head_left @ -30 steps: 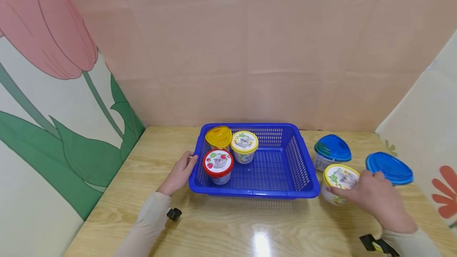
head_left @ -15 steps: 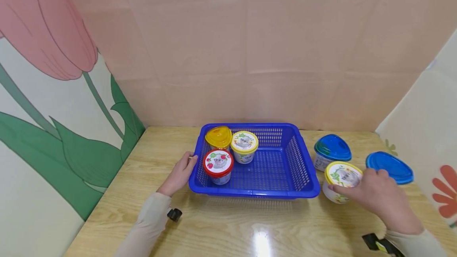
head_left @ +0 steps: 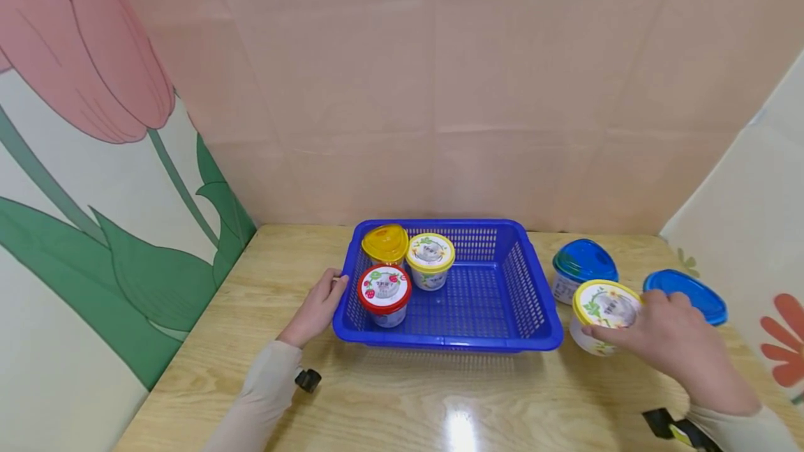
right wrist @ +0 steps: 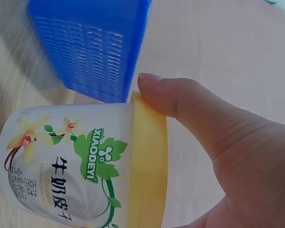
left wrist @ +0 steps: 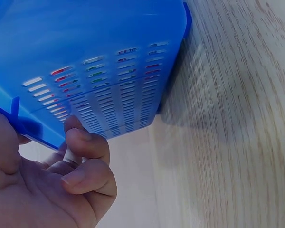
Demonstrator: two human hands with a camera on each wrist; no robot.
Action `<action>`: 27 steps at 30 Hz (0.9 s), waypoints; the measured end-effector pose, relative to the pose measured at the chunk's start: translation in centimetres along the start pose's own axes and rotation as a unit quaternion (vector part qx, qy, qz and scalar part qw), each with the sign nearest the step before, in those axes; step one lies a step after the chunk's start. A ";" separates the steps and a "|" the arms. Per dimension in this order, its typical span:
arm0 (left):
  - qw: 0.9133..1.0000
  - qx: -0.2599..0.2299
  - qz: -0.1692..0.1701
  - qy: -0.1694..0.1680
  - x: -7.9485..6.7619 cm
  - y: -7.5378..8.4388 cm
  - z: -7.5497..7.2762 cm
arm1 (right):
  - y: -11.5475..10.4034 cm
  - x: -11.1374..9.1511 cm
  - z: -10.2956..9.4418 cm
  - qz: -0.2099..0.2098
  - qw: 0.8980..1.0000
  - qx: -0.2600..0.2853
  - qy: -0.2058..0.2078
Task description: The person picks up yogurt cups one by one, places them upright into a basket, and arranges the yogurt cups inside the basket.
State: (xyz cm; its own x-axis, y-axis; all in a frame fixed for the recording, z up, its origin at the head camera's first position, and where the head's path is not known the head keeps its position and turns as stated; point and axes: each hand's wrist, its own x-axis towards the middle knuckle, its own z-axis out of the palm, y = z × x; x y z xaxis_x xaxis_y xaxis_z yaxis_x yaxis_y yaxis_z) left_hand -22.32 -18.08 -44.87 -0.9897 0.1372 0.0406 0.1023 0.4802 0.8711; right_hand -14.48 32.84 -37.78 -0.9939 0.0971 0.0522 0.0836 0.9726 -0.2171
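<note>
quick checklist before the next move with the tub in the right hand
1. Right hand grips the round white plastic tub: ok.
2. Its round yellow plastic lid is on: ok.
3. Left hand holds the rectangular blue plastic basket by its rim: ok.
4. Basket has bare floor on its right: ok.
5. Held tub is off the pale wood-grain table: cannot tell.

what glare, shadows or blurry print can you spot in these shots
Head view: white glare on the wooden tabletop, and lettering atop the yellow-lidded tub too small and fuzzy to read; left wrist view: a soft shadow on the tabletop beside the blue plastic basket; right wrist view: the tub's side label clear, with XIAODEYI readable.
</note>
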 end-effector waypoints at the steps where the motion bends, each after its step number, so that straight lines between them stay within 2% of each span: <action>1: 1.000 0.000 -0.001 0.000 0.0 0.0 0.0 | 0.0 0.0 -0.1 0.000 1.000 0.001 0.001; 16: 1.000 0.005 0.006 0.012 0.0 0.1 0.1 | -0.6 -0.2 -1.5 -0.021 0.997 0.013 0.078; 20: 1.000 0.011 -0.003 0.011 -0.1 0.0 0.2 | -0.8 -0.1 -1.9 -0.021 0.996 0.018 0.085; 27: 1.000 0.010 0.001 0.010 0.0 0.1 0.1 | -1.4 0.0 -2.8 -0.013 0.997 0.029 0.076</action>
State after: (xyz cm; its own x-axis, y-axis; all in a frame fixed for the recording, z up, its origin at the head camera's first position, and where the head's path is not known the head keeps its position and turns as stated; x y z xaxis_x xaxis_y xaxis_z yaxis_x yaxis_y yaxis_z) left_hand -22.26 -17.96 -44.82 -0.9912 0.1216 0.0523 0.1065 0.4979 0.8607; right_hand -14.42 32.10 -34.79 -0.9729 0.1066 0.2051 0.0485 0.9616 -0.2700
